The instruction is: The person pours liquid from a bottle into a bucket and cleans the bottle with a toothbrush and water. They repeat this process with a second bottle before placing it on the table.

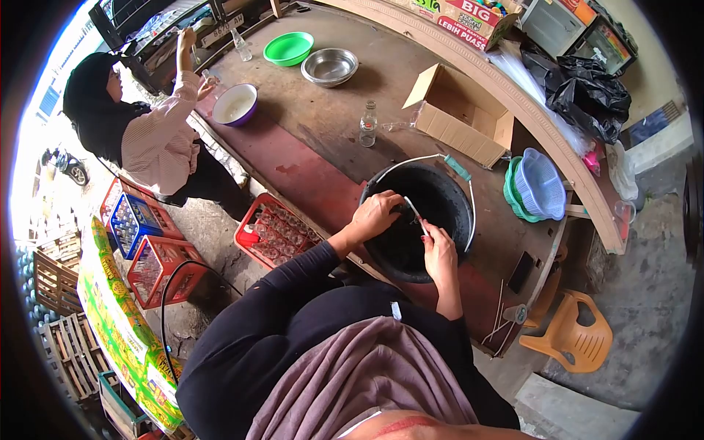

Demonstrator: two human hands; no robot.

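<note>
A black bucket (458,205) with a wire handle and a green grip stands on the table before me. Over its opening, my left hand (376,218) is closed, its fingers curled round something small and dark that I cannot make out. My right hand (440,255) grips a thin, pale, knife-like tool (412,206), whose far end points up and left toward my left hand. Both hands are close together above the bucket's inside, which is too dark to read. Behind the bucket a clear glass bottle (368,125) stands upright.
An open cardboard box (469,128), green bowl (288,48), metal bowl (329,67) and purple-rimmed bowl (235,104) sit on the table (308,117). Plastic baskets (540,183) lie right. A co-worker (158,139) holds glassware at left, beside red bottle crates (275,231). An orange chair (576,334) stands right.
</note>
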